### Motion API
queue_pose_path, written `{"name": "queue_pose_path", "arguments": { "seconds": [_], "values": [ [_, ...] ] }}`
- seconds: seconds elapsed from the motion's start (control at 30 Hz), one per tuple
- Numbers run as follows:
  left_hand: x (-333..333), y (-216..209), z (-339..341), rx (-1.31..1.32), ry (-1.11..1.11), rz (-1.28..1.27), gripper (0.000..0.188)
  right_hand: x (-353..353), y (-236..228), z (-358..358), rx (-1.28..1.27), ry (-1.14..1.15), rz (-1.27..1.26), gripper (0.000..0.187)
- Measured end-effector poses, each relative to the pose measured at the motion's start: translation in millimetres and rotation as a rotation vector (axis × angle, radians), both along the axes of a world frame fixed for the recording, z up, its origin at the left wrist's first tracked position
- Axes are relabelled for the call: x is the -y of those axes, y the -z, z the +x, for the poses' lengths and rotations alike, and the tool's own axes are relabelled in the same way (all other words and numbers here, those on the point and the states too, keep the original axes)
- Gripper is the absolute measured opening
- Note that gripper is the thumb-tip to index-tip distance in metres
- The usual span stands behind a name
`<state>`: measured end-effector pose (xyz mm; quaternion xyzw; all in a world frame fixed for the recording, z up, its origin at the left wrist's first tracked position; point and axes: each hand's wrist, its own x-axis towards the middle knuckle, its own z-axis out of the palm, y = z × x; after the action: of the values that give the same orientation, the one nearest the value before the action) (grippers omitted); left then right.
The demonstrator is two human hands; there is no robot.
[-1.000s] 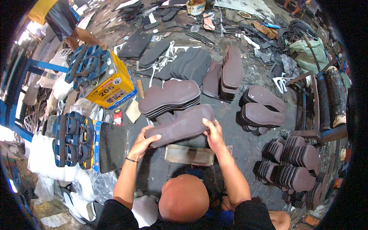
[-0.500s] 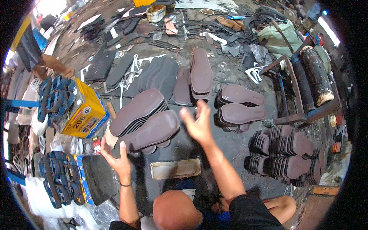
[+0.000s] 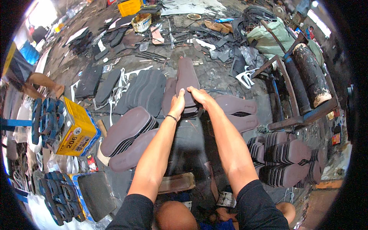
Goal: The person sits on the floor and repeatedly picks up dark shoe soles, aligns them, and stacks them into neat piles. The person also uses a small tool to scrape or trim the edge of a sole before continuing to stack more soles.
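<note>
Both arms reach forward to a tall stack of brown shoe soles (image 3: 188,73) in the middle of the floor. My left hand (image 3: 177,104) is closed on its near left side, and my right hand (image 3: 200,96) grips its near right side; both thumbs lie on top, while the other fingers are mostly hidden. Close by on the left stands another stack of brown soles (image 3: 169,92), partly covered by my left hand. Two more stacks lie left of my left forearm, a far one (image 3: 128,124) and a near one (image 3: 130,155). Further brown soles (image 3: 237,104) lie beyond my right forearm.
Black soles (image 3: 149,86) lie at the far left of the middle. Sandals (image 3: 48,119) hang against a yellow box (image 3: 78,128) at left. Many bundled soles (image 3: 293,151) sit at right, below a metal frame (image 3: 285,124). Another person's leg (image 3: 44,81) shows at far left.
Both hands have moved forward and together onto the middle stack; before, they were apart and empty. The view has shifted, and the left forearm now covers part of the near left stack.
</note>
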<state>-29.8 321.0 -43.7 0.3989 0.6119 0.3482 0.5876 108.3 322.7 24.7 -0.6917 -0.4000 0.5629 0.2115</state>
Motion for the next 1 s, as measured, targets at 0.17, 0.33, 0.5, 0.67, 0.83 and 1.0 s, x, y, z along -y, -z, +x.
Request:
{"name": "queue_pose_path", "arguments": {
  "seconds": [0.17,0.33,0.5,0.67,0.83,1.0],
  "values": [
    [31,-29,-29,-0.153,-0.007,0.24,0.095,22,-2,-11,-0.135,0.03,0.265,0.087],
    [132,-121,-32,0.253,0.052,0.436,0.074,105,-30,13,-0.507,0.064,0.477,0.108],
    [230,-134,-64,-0.473,0.113,0.714,0.103,221,-87,13,0.005,-0.053,0.56,0.116],
    [254,-188,-54,-1.015,0.789,0.945,0.122,277,-144,25,0.883,-0.59,0.839,0.101],
    [254,-165,-46,-0.508,0.857,0.834,0.122,299,-176,33,0.821,-0.594,0.919,0.132],
    [266,-68,-51,0.772,0.358,-0.038,0.099,314,-70,54,-0.216,-0.102,0.328,0.138]
  ]
}}
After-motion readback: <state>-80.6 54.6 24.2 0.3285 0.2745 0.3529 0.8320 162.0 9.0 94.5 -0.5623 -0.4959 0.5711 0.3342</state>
